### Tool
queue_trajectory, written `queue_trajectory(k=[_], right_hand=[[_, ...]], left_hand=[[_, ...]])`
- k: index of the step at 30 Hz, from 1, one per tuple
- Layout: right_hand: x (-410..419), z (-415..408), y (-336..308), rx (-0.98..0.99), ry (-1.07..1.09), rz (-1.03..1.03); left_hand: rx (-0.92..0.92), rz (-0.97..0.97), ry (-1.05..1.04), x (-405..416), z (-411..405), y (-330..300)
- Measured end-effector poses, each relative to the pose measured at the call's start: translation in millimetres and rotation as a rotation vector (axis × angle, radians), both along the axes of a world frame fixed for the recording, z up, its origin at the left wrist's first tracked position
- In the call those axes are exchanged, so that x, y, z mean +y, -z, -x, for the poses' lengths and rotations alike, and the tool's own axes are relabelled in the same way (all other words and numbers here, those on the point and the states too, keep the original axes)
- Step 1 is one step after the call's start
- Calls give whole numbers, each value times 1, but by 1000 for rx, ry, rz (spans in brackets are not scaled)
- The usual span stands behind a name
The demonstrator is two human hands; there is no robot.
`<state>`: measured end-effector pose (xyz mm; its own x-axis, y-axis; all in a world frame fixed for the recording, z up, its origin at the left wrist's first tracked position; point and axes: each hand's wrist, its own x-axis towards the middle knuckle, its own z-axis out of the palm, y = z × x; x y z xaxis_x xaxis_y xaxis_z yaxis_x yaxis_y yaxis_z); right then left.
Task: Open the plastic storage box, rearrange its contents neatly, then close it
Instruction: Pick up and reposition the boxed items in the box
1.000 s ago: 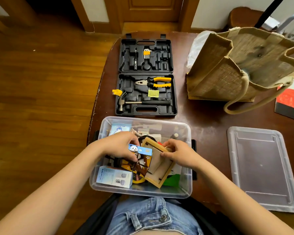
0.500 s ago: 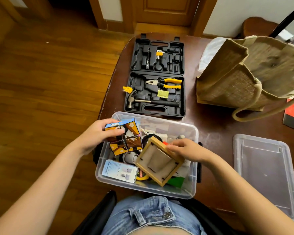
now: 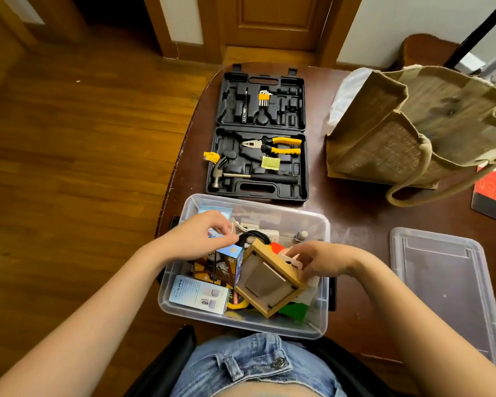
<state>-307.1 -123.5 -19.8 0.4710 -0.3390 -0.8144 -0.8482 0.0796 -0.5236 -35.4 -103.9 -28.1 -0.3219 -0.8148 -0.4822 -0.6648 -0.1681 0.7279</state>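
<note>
The left hand [image 3: 204, 236] is over the back left of the clear plastic storage box [image 3: 184, 303], with curled fingers that seem to pinch a small light thing; what it is cannot be told. The right hand [image 3: 324, 263] holds the far edge of a tilted wooden frame [image 3: 269, 279], fingers curled round it. Just beside the frame stands a colourful cardboard box [image 3: 226, 263]. A flat pale blue packet [image 3: 198, 295] leans on the front wall.

The storage box sits open on the near edge of the brown counter [image 3: 355, 213], and its flat clear lid [image 3: 441, 282] lies to the right.

The frame is stiff with sharp corners. If it slips, it could knock the cardboard box over or squash soft packets. The box is full, so the lid may not shut if things stick up.
</note>
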Motion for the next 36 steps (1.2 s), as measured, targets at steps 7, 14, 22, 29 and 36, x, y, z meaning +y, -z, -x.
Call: queue_trajectory(k=[7, 14, 22, 29, 36], right_hand=[[12, 3, 0, -114, -43, -120], [34, 1, 15, -49, -14, 202], [6, 14, 0, -187, 421, 511], [-2, 0, -2, -393, 626, 521], [1, -13, 16, -423, 585, 538]], left_hand=[[-12, 4, 223, -16, 47, 3], [41, -212, 303, -14, 49, 3], [132, -221, 83, -5, 42, 12], [249, 45, -172, -3, 47, 14], [152, 295, -210, -6, 55, 15]])
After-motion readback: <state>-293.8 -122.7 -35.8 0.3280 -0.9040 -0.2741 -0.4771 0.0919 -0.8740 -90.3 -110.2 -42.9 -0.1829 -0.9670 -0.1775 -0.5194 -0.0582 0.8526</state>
